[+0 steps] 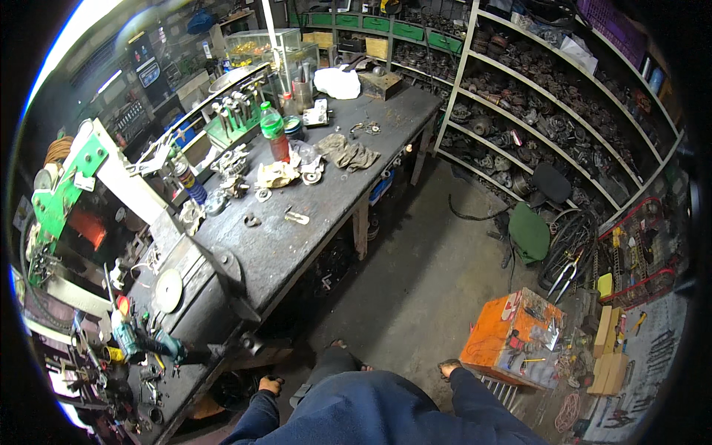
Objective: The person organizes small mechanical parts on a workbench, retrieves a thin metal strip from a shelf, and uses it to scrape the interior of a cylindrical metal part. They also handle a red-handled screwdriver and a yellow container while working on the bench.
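Shelving (460, 70), loaded with dark parts, lines the far right. Dark table (326, 208) at left: grey rag (348, 153) toward its right edge, red-filled bottle (276, 137) further left. Orange cabinet (486, 326) on floor (400, 278); right hand (449, 367) near its left corner. Left hand (271, 385) outside table's right edge, near end. Fingers, both: cannot tell.

A mechanical workshop, plainly: metal parts (545, 117) packing the shelves (459, 78), loose components (252, 221) scattered across the worktop (315, 211), hand tools (237, 107) racked upright.
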`<state>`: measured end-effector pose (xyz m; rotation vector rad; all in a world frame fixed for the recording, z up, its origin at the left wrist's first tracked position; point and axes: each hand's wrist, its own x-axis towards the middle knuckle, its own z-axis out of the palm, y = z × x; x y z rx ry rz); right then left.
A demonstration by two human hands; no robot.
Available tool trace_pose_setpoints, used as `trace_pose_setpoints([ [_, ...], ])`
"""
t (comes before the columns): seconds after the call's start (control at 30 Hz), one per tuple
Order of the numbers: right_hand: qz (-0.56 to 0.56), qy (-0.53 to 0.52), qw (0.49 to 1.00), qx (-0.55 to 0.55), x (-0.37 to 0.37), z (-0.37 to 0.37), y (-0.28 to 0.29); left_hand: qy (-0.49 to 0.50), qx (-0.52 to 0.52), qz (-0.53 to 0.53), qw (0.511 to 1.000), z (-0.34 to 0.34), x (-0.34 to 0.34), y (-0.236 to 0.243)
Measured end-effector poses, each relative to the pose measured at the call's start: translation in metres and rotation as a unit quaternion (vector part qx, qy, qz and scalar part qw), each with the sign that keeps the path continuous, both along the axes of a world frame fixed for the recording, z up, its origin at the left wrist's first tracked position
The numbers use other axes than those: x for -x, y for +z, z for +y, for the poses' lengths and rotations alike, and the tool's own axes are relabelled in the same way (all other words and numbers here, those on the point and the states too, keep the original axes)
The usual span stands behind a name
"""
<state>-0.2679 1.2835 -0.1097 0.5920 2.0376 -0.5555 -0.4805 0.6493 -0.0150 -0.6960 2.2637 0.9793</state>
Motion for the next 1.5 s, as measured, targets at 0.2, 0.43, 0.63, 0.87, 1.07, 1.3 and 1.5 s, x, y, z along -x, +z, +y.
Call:
trace_pose_setpoints([
  [0.2, 0.092, -0.168, 0.981, 0.014, 0.022, 0.074, -0.050, -0.658, 0.189, 0.059, 0.727, 0.040, 0.010, -0.074],
  [0.43, 0.042, -0.178, 0.982, 0.044, 0.145, 0.081, 0.001, -0.183, 0.041, -0.160, 0.969, 0.106, 0.048, -0.018],
  [0.63, 0.035, -0.038, 0.999, -0.006, 0.231, 0.219, -0.032, -0.074, 0.003, -0.144, 0.987, 0.169, 0.094, -0.017],
  [0.87, 0.073, 0.144, 0.987, -0.004, 0.398, 0.211, 0.061, 0.013, 0.013, -0.101, 0.995, 0.209, 0.124, -0.021],
  [1.07, 0.065, -0.005, 0.997, 0.036, 0.496, 0.256, 0.094, 0.099, 0.006, -0.039, 0.994, 0.271, 0.141, -0.021],
  [1.3, 0.018, -0.088, 0.995, 0.043, 0.549, 0.330, 0.040, 0.404, -0.088, -0.039, 0.910, 0.348, 0.172, 0.011],
  [1.5, -0.055, 0.243, 0.959, 0.132, 0.638, 0.278, 0.157, 0.452, -0.050, -0.051, 0.889, 0.397, 0.126, 0.007],
])
